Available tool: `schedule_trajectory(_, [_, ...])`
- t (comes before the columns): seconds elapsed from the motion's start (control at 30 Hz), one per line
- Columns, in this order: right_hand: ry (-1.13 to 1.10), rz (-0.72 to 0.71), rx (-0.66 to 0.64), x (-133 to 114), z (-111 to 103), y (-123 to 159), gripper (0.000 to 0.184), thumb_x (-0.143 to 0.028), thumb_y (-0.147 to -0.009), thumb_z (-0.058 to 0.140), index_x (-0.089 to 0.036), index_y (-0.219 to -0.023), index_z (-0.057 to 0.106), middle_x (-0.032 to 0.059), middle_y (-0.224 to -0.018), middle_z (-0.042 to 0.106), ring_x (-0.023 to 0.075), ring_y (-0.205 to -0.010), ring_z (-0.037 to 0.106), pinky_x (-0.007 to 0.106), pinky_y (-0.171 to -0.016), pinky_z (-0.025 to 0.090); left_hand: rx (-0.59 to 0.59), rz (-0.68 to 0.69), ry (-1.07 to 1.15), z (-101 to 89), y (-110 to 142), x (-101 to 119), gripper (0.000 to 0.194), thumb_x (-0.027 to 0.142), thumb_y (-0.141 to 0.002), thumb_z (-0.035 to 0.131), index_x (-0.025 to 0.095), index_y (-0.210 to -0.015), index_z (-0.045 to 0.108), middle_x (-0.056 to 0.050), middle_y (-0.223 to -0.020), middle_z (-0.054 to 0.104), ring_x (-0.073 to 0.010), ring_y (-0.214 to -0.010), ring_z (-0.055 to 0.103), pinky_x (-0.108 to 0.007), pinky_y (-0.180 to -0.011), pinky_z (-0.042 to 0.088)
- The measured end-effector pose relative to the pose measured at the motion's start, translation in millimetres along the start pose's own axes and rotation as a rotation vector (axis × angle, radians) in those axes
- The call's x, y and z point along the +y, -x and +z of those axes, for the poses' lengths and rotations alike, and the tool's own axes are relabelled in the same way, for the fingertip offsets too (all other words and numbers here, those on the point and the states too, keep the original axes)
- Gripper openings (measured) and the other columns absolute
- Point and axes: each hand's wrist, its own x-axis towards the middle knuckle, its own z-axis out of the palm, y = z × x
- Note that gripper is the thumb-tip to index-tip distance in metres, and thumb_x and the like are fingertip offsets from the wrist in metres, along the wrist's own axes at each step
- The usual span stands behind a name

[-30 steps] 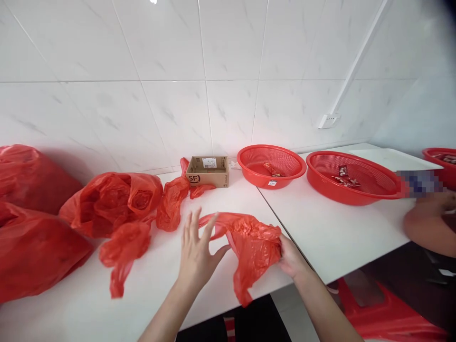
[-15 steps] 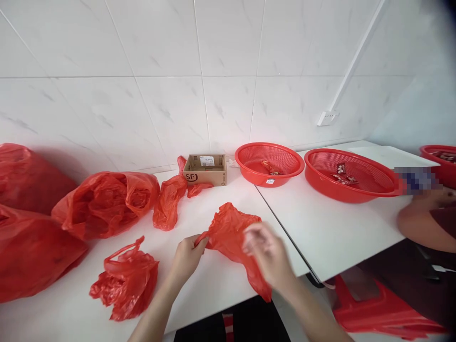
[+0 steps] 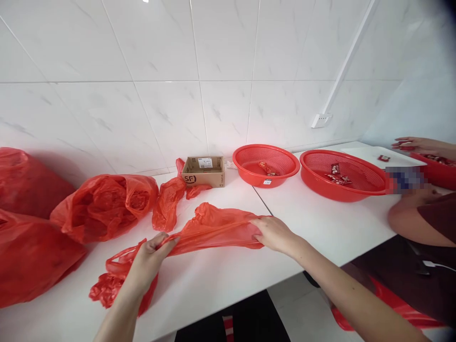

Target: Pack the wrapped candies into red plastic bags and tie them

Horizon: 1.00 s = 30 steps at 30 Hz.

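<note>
A red plastic bag (image 3: 217, 230) is stretched sideways between my hands, just above the white table (image 3: 213, 280). My left hand (image 3: 151, 256) pinches its left end. At the other end, my right hand (image 3: 272, 232) grips the plastic with bent fingers. Behind my left wrist lies another crumpled red bag (image 3: 114, 285), partly hidden by that arm. A long, limp red bag (image 3: 167, 204) rests farther back, left of a small cardboard box (image 3: 210, 179).
Large stuffed red bags (image 3: 32, 256) fill the left side. Two red mesh baskets (image 3: 263, 183) with a few wrapped packets stand at the back. On the right, a co-worker's arm (image 3: 406, 216) rests by the table, and a hand (image 3: 416, 142) reaches over a white board (image 3: 370, 154).
A crumpled bag dropped from the left hand onto the table at left. Both hands took hold of the other bag and pulled it out sideways. Another person's hand appeared at far right.
</note>
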Motion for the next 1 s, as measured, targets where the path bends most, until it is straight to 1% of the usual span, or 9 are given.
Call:
schedule_trajectory(0.17, [0.14,-0.098,-0.193,-7.0,-36.6,-0.6,0.042,-0.014,-0.069,0.061,-0.027,-0.108,0.068,0.0016,-0.08,0.07,0.0233,-0.081,0.065,0.029,-0.069,0.041,-0.031,-0.252,0.64,12.6,1.6,-1.0,0.018,0.032,-0.071,0.078,0.017,-0.078,0.072,-0.004,-0.078,0.067,-0.0185,-0.079,0.063,-0.03,-0.08,0.054])
schedule_trajectory(0.27, [0.16,-0.092,-0.323,-7.1,-55.4,-6.0,0.033,-0.018,-0.063,0.063,-0.027,-0.095,0.066,-0.0007,-0.075,0.067,0.0216,-0.078,0.063,0.027,-0.063,0.04,-0.085,-0.331,0.751,25.5,11.4,3.9,0.021,0.03,-0.071,0.078,0.019,-0.088,0.071,-0.003,-0.079,0.067,-0.0168,-0.074,0.063,-0.03,-0.074,0.055])
schedule_trajectory(0.4, [0.204,-0.058,-0.423,-2.4,-72.1,-11.3,0.037,-0.024,-0.061,0.065,-0.027,-0.098,0.064,-0.001,-0.074,0.066,0.0223,-0.079,0.063,0.026,-0.058,0.04,-0.199,-0.134,0.388,30.9,23.7,6.5,0.044,0.031,-0.069,0.08,0.033,-0.111,0.066,-0.003,-0.104,0.067,-0.0225,-0.1,0.063,-0.029,-0.081,0.054])
schedule_trajectory(0.53, [0.182,-0.028,-0.478,5.5,-76.4,-17.2,0.048,-0.032,-0.061,0.072,-0.026,-0.108,0.066,0.0023,-0.082,0.068,0.0263,-0.088,0.063,0.028,-0.061,0.044,-0.399,0.068,-0.139,31.9,26.0,-4.7,0.021,0.038,-0.081,0.065,0.027,-0.094,0.077,-0.01,-0.115,0.062,-0.0311,-0.131,0.043,-0.03,-0.087,0.052])
schedule_trajectory(0.6, [0.023,-0.083,-0.516,14.9,-75.0,-24.4,0.054,-0.039,-0.066,0.072,-0.025,-0.118,0.064,0.0029,-0.087,0.069,0.0245,-0.087,0.064,0.029,-0.064,0.046,-0.348,0.075,-0.215,33.2,24.1,-12.0,0.028,0.042,-0.084,0.059,0.027,-0.097,0.078,-0.01,-0.126,0.058,-0.0321,-0.132,0.043,-0.034,-0.092,0.051])
schedule_trajectory(0.7, [-0.24,-0.197,-0.259,38.7,-72.5,-44.5,0.049,-0.045,-0.089,0.053,-0.024,-0.134,0.054,0.0052,-0.109,0.068,0.019,-0.095,0.064,0.029,-0.077,0.05,-0.167,0.043,-0.159,34.5,22.8,-20.0,0.039,0.047,-0.084,0.057,0.03,-0.117,0.071,-0.006,-0.138,0.055,-0.029,-0.135,0.042,-0.041,-0.114,0.03])
schedule_trajectory(0.77, [-0.136,-0.118,0.084,58.4,-72.0,-62.6,0.046,-0.039,-0.096,0.044,-0.023,-0.139,0.047,0.0078,-0.129,0.06,0.0192,-0.115,0.057,0.031,-0.092,0.047,-0.141,-0.024,-0.054,34.1,24.7,-21.8,0.048,0.051,-0.085,0.055,0.03,-0.128,0.063,-0.004,-0.141,0.054,-0.0266,-0.139,0.038,-0.042,-0.118,0.02])
schedule_trajectory(0.83, [0.066,0.024,0.274,76.5,-72.4,-79.7,0.048,-0.031,-0.092,0.052,-0.02,-0.139,0.047,0.0123,-0.139,0.051,0.0243,-0.129,0.046,0.038,-0.104,0.038,-0.169,-0.102,0.044,33.2,28.2,-20.0,0.054,0.054,-0.085,0.055,0.031,-0.134,0.057,-0.001,-0.144,0.053,-0.0249,-0.139,0.037,-0.041,-0.117,0.022])
schedule_trajectory(1.0, [0.186,0.099,0.192,82.0,-69.0,-90.9,0.026,-0.019,-0.09,0.051,-0.015,-0.11,0.067,0.016,-0.112,0.067,0.0303,-0.111,0.059,0.047,-0.1,0.037,-0.142,-0.153,0.057,30.2,35.0,-4.8,0.06,0.057,-0.077,0.064,0.034,-0.132,0.058,0.003,-0.141,0.055,-0.0238,-0.139,0.037,-0.037,-0.117,0.023])
